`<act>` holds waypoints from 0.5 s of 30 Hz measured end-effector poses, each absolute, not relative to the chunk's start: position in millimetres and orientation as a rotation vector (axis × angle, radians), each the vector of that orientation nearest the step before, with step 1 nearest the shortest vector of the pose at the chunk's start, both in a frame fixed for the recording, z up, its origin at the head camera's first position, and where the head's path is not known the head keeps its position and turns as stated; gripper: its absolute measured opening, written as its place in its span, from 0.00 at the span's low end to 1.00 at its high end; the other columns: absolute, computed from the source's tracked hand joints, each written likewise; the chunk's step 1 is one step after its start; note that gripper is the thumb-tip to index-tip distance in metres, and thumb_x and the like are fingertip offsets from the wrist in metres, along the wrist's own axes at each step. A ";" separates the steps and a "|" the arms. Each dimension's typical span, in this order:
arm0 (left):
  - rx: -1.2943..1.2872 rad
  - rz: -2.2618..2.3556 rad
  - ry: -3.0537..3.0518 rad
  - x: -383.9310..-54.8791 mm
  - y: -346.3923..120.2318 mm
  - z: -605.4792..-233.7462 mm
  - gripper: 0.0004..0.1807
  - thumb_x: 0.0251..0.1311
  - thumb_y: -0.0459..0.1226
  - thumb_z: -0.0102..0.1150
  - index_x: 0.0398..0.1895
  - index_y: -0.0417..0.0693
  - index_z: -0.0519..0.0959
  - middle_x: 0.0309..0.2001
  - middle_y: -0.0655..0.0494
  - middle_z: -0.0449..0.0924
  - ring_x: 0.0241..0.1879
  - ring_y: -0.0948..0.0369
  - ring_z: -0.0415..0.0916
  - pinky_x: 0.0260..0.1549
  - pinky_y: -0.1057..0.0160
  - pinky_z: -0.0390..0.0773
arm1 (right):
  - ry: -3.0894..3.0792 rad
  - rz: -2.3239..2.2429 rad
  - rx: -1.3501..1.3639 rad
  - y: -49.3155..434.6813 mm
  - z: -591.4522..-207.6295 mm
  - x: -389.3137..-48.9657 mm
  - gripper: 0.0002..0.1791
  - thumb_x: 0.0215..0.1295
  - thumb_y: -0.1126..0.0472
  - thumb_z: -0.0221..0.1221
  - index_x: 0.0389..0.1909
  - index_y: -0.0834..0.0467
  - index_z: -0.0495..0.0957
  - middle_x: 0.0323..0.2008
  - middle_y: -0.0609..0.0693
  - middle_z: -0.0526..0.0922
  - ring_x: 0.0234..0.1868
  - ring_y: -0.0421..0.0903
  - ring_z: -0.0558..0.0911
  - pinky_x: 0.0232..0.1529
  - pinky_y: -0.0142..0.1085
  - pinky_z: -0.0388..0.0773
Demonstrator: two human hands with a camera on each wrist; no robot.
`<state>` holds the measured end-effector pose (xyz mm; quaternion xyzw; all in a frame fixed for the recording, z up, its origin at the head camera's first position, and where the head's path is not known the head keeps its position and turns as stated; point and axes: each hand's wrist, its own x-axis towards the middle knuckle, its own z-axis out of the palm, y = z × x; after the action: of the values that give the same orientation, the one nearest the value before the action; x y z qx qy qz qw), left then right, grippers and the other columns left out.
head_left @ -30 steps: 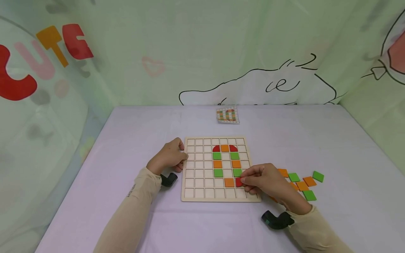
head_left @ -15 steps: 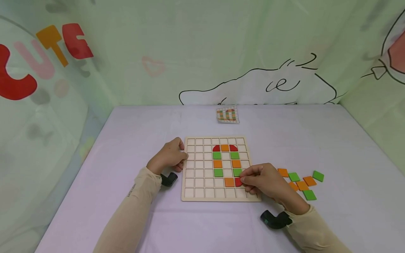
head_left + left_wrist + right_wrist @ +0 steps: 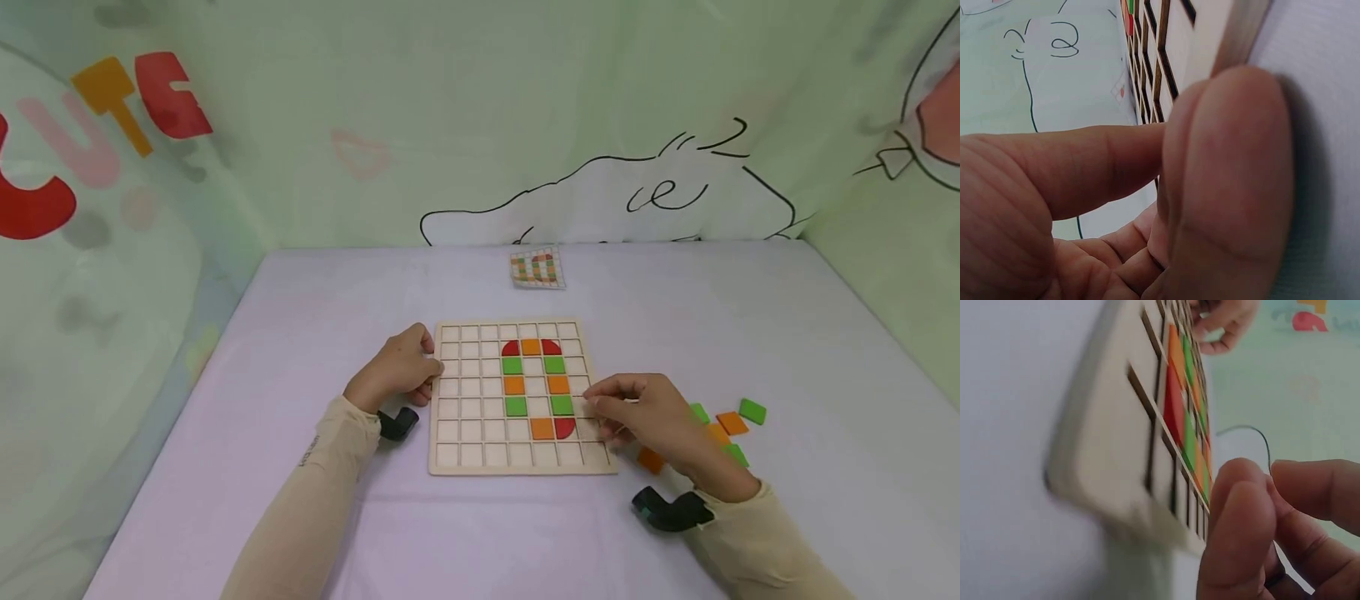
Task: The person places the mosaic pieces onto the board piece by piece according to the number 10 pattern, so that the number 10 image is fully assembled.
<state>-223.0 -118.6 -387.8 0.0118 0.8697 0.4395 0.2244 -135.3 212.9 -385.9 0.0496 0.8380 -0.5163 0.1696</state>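
Observation:
A wooden grid board [image 3: 480, 465] lies on the table with flat coloured tiles set in its cells. My left hand [image 3: 397, 367] holds the board's left edge, thumb at the rim and fingers curled beside it; the left wrist view has the thumb [image 3: 1104, 165] close to the fingertips there. At the lower right of the pattern sits a red rounded tile [image 3: 564, 428], beside an orange tile [image 3: 542, 429]. Over the board's right edge is my right hand [image 3: 648, 417], fingers loosely bent and nothing between them. In the right wrist view its fingertips [image 3: 1241, 519] are bare.
Loose green and orange tiles lie right of the board, partly behind the right hand, including a green tile [image 3: 752, 411] and an orange tile [image 3: 651, 460]. A small pattern card [image 3: 537, 268] is at the table's back edge. Printed cloth [image 3: 480, 108] surrounds the table.
My right hand has let go of the red rounded tile and moved right and slightly up; the tile now lies fully visible in its cell. The left hand stays at the board's edge.

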 end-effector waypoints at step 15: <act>0.034 1.216 2.388 -223.1 -119.3 -388.2 0.14 0.69 0.30 0.56 0.52 0.40 0.66 0.26 0.44 0.79 0.19 0.57 0.79 0.21 0.62 0.86 | 2.543 -1.125 0.113 302.6 -382.3 -104.7 0.19 0.70 0.58 0.67 0.54 0.67 0.83 0.33 0.49 0.87 0.29 0.43 0.80 0.25 0.32 0.75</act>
<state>-223.1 -119.3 -388.2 0.0122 0.8675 0.4415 0.2287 -104.7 302.6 -382.3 0.0401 0.8991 -0.3977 0.1784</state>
